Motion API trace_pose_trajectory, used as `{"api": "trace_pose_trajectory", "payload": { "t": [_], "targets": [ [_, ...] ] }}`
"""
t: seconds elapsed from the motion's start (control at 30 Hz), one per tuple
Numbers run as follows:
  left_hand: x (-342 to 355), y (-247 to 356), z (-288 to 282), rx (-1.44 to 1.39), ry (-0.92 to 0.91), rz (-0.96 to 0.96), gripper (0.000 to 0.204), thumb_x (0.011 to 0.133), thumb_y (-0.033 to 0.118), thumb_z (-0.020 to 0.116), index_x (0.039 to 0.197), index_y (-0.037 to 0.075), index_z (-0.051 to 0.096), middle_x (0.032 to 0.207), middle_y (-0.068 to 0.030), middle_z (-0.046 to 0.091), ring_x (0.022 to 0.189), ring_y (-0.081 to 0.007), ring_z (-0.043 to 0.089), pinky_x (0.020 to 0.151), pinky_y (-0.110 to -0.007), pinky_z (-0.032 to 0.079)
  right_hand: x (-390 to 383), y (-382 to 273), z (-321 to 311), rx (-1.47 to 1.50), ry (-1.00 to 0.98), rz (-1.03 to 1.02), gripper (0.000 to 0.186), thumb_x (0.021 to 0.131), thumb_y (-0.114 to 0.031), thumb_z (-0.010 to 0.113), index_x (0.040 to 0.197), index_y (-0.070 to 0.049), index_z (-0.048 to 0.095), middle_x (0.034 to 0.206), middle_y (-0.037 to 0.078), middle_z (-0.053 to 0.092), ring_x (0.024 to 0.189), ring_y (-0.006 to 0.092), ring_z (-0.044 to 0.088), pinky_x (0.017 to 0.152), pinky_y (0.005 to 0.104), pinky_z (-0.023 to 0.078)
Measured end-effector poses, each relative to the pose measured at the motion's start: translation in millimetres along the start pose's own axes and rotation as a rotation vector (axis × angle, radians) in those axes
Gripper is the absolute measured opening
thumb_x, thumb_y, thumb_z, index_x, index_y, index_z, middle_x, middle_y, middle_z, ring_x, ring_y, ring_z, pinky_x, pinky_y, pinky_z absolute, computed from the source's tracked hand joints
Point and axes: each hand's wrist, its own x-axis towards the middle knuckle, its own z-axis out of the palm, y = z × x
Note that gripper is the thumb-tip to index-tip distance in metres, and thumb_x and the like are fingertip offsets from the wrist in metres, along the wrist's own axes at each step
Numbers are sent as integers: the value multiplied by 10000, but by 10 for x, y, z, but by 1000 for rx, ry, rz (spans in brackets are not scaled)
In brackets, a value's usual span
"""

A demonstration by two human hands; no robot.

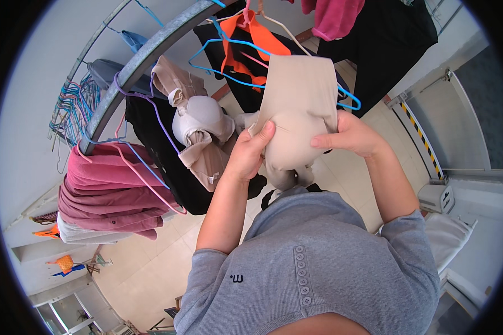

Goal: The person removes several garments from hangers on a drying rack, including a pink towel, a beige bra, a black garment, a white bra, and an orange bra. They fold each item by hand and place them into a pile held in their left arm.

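Observation:
A beige bra (299,97) hangs over a blue wire hanger (350,102), its wide band draped across the top and a smooth cup facing up. My left hand (248,153) pinches the bra's left edge, thumb on top of the fabric. On the opposite side my right hand (353,137) grips the cup's edge with its thumb across the front. The fingers of both hands are partly hidden behind the fabric. Just left of my left hand, another beige bra with a pale cup (198,119) hangs by a purple hanger (157,114).
A curved metal rail (141,60) carries the hangers. Pink towels (113,192) and black garments (157,151) hang at left, an orange garment (250,34) ahead. Bunched empty hangers (72,111) are far left. A doorway with a striped edge (422,139) stands at right.

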Motion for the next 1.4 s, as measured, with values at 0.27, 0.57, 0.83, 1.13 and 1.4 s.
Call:
{"api": "trace_pose_trajectory", "payload": {
  "t": [0.27,0.57,0.83,1.13,1.4],
  "targets": [
    [115,84,-86,-90,76,48,499,989,384,583,1317,9,553,1205,-92,645,1110,-177,613,949,-346,492,43,173,-31,100,65,45,371,941,-305,680,1170,-15,659,1055,51,699,955,121,643,871,291,500],
    [213,-63,-237,11,137,49,327,979,298,626,1146,17,637,1059,-27,681,986,-116,616,879,-277,474,38,370,23,159,-41,8,383,996,-247,596,1310,-29,566,1215,56,641,1119,110,582,962,293,459],
    [255,-212,-314,194,203,84,298,989,324,614,1089,45,648,960,29,644,869,-57,551,802,-230,438,81,410,36,27,-14,137,573,838,-161,775,1342,-8,548,1258,73,624,1148,177,581,1014,320,440],
    [315,-347,-352,223,233,121,289,996,330,604,1059,53,662,911,54,630,839,-43,533,776,-225,435,188,658,54,85,95,117,436,877,-125,729,1281,-15,608,1228,51,652,1138,153,590,984,304,451],
    [263,-539,-466,284,205,235,288,1011,339,575,1007,60,643,870,59,598,811,-37,514,751,-219,432,95,937,281,-138,189,-114,332,933,-143,666,1236,-15,620,1187,68,668,1090,156,613,944,315,478]
  ]
}}
